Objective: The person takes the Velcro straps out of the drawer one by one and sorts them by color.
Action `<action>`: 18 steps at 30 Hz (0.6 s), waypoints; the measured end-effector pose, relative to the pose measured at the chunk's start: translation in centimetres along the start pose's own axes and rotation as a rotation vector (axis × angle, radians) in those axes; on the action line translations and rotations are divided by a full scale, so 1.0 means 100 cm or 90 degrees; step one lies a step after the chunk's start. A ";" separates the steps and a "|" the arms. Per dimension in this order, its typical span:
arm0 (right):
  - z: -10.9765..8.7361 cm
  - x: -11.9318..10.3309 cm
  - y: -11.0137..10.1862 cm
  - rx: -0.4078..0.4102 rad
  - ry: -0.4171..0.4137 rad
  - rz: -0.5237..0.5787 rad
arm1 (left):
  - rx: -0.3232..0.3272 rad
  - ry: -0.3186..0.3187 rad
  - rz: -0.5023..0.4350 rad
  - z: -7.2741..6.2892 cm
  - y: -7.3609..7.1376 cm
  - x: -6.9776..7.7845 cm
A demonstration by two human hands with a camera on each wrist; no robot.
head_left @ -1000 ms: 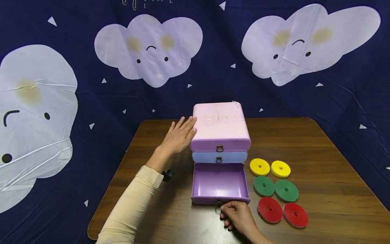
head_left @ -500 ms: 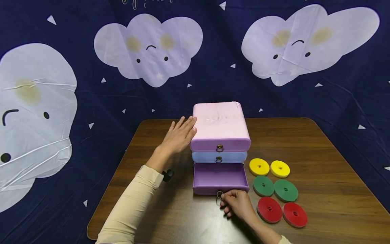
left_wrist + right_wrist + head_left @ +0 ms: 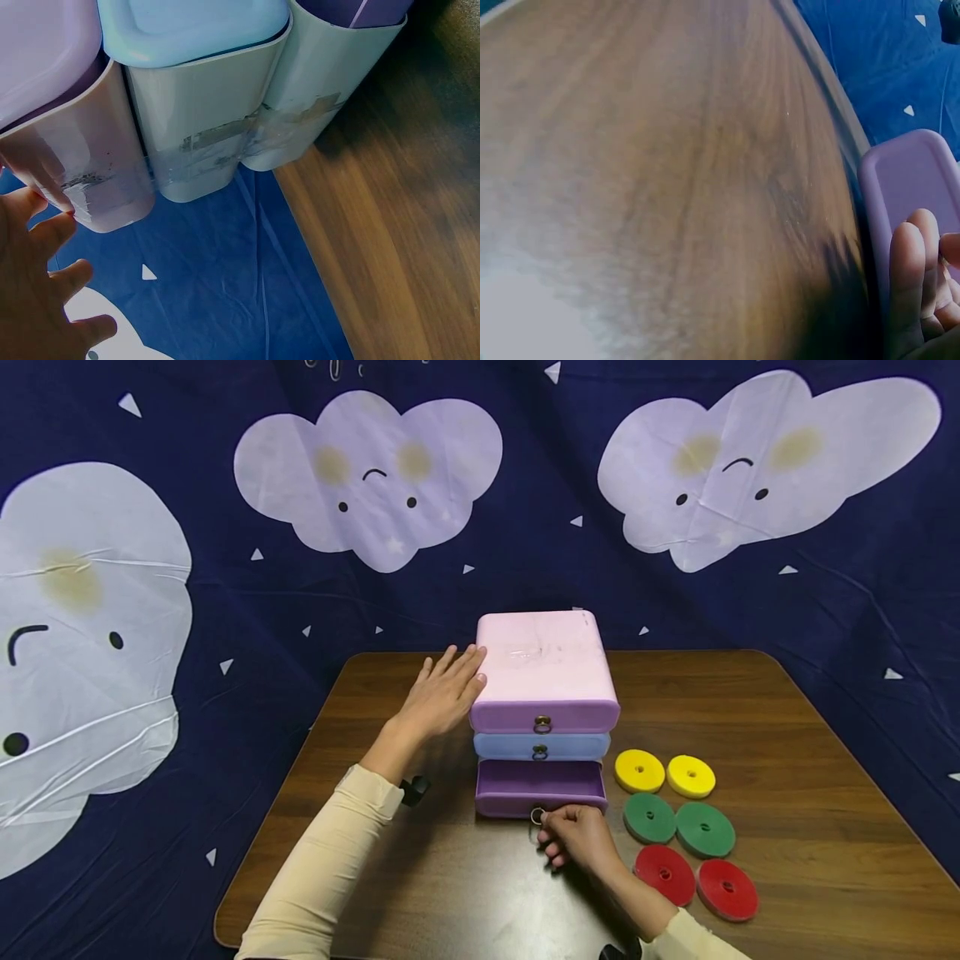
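A three-drawer organizer (image 3: pixel 536 660) with a pink top stands on the table. Its top purple drawer (image 3: pixel 498 717) and middle blue drawer (image 3: pixel 498 746) are closed. The bottom purple drawer (image 3: pixel 498 805) is partly pulled out, and no contents show in its visible part. My left hand (image 3: pixel 438 697) rests with spread, straight fingers against the organizer's left upper side. In the left wrist view, those fingers (image 3: pixel 51 234) touch the taped pink wall. Between right thumb and forefinger, my right hand (image 3: pixel 581 839) pinches the bottom drawer's ring pull (image 3: pixel 537 816).
Right of the organizer lie flat rolls in pairs: yellow rolls (image 3: pixel 640 770) at the back, green rolls (image 3: pixel 705 829) between, red rolls (image 3: pixel 727 889) in front. The nearer red one is partly behind my right forearm. A dark blue cloud-print cloth (image 3: pixel 540 543) hangs behind the wooden table (image 3: pixel 817 827).
The bottom drawer has slid inward, away from me, with my right hand moving along on its ring pull. My left hand stays against the organizer's side. The rolls have not moved.
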State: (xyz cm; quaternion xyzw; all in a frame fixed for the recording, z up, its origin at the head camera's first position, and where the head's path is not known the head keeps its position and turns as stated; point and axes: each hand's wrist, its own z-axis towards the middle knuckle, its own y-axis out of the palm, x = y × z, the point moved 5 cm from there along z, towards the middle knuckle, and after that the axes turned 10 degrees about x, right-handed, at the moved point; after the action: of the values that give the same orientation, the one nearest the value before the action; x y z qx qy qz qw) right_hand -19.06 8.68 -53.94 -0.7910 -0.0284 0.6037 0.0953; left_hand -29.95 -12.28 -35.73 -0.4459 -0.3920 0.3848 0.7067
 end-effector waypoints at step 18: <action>0.031 -0.008 0.007 0.065 0.011 0.041 | 0.012 0.003 -0.007 0.001 0.001 -0.001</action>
State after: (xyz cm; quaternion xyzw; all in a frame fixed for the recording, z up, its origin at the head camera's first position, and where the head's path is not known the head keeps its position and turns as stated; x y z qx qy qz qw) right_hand -22.28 8.24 -54.06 -0.7910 0.0286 0.6000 0.1159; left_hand -30.09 -12.27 -35.80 -0.4381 -0.3895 0.3835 0.7137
